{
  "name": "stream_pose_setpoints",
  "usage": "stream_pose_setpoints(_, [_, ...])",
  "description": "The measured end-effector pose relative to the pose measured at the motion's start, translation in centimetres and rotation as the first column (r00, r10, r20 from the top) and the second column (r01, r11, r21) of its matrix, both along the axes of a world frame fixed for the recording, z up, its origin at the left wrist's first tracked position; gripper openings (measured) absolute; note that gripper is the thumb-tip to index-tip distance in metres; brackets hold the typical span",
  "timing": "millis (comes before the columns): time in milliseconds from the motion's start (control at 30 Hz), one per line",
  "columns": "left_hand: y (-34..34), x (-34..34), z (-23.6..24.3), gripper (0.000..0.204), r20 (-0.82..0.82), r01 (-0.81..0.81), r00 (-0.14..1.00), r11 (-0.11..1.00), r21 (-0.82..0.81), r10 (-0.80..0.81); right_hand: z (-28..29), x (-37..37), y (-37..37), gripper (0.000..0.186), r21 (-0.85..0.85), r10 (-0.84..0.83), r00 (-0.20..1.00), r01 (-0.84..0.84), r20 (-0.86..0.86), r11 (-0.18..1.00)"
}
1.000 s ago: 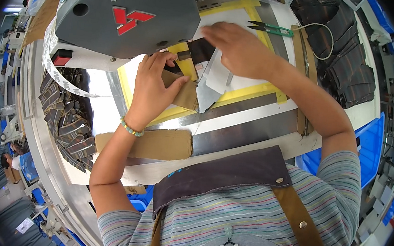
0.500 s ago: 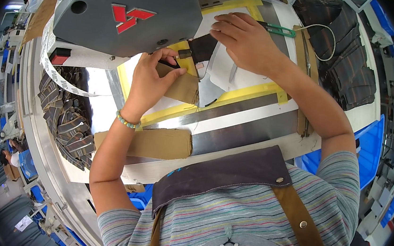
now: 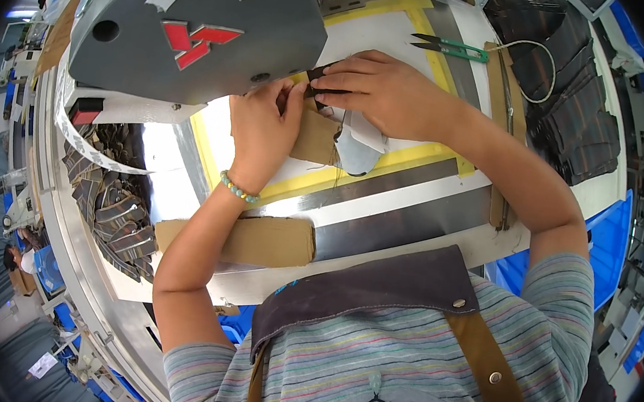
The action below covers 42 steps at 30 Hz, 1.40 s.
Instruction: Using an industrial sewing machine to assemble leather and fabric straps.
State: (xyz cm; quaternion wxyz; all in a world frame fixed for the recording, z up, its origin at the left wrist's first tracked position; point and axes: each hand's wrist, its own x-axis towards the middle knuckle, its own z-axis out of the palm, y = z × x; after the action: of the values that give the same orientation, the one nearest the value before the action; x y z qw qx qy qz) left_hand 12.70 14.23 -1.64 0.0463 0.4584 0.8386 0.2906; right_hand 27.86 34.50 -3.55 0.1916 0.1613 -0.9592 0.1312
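Observation:
Beneath the edge of a grey sewing machine head (image 3: 276, 30), my two hands meet over a small dark fabric piece (image 3: 313, 99). My left hand (image 3: 265, 130) has its thumb and fingers bent together at the fabric's left side, partly hidden by the machine. From the right, my right hand (image 3: 383, 94) reaches in with its fingers close together on the fabric; their grip is partly covered. A brown cardboard piece (image 3: 316, 140) lies just below the fingertips, with loose threads at its right edge. White paper (image 3: 365, 131) shows under my right hand.
Green-handled thread snips (image 3: 453, 48) lie beyond my right hand. Dark striped fabric is stacked at the right (image 3: 572, 101) and heaped at the left (image 3: 115, 212). Yellow tape (image 3: 396, 158) borders the work plate. Nearer me is a cardboard strip (image 3: 271, 241); a blue bin (image 3: 605, 244) stands right.
My right hand has moved left and down from near the snips onto the dark fabric. My left hand has shifted slightly right, and its fingers have drawn together.

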Motion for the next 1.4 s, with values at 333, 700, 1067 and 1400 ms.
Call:
stream_pose_setpoints(333, [-0.2,-0.3,-0.4,0.023,0.162,0.011,0.987,0.999,0.052,-0.019,0.0,0.4,-0.2,0.042,0.034,-0.007,1.000,0.007,-0.016,0.999])
stream_pose_setpoints(700, [-3.9,1.8,0.6,0.035,-0.210,0.220,0.957,0.973,0.067,-0.202,-0.2,0.3,-0.2,0.042,0.005,-0.011,0.999,0.011,-0.030,1.000])
stream_pose_setpoints(1067, [-2.9,1.6,0.4,0.049,-0.215,0.354,0.910,0.934,-0.042,-0.354,0.0,0.3,-0.3,0.043,-0.080,-0.022,0.996,0.015,-0.089,0.997])
stream_pose_setpoints(1400, [-2.0,0.3,0.3,0.043,-0.295,0.284,0.917,0.959,0.014,-0.267,-0.2,0.3,-0.1,0.041,0.018,-0.006,0.997,0.007,-0.071,1.000])
